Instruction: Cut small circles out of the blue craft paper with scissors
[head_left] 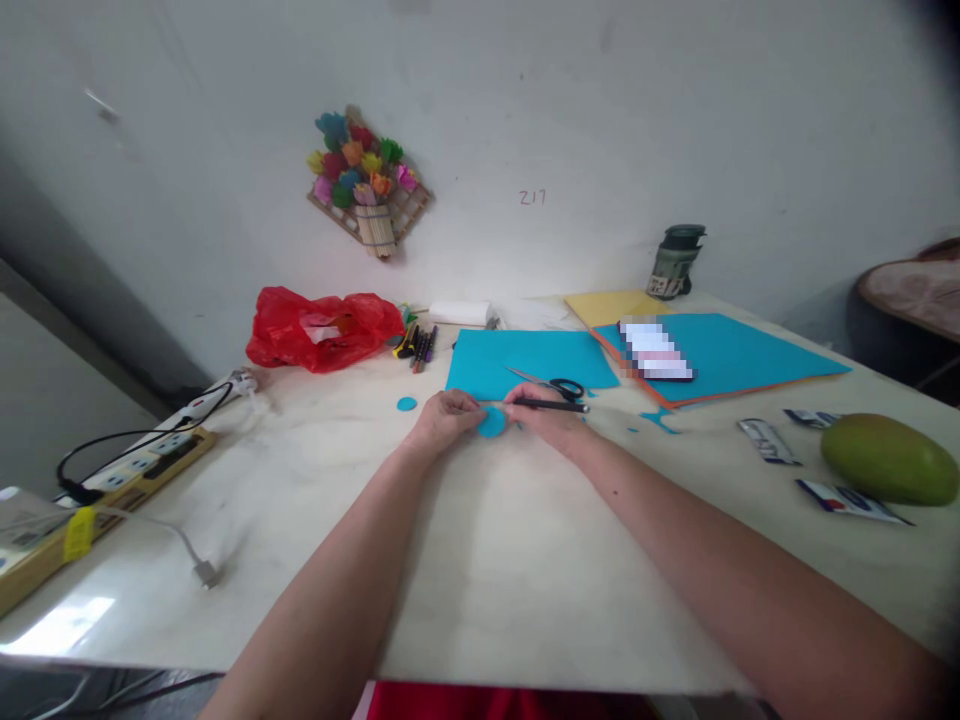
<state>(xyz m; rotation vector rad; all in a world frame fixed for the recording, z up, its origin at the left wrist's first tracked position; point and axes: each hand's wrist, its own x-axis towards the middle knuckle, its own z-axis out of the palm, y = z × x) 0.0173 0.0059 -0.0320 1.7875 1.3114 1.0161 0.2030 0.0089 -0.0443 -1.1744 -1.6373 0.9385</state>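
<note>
My left hand has its fingers closed on the left edge of a small round blue paper disc. From the other side, my right hand grips a slim black pen, its front end close to the disc's right edge. Whether the tip touches the paper is too small to tell. Just behind the right hand lie scissors with black handles, partly over a blue sheet. A second, smaller-looking blue disc rests on the table left of my left hand.
Blue scraps lie right of my hands. Farther right are a phone on stacked coloured sheets, small packets and a green mango-like fruit. Leftward are a red plastic bag, markers and a power strip.
</note>
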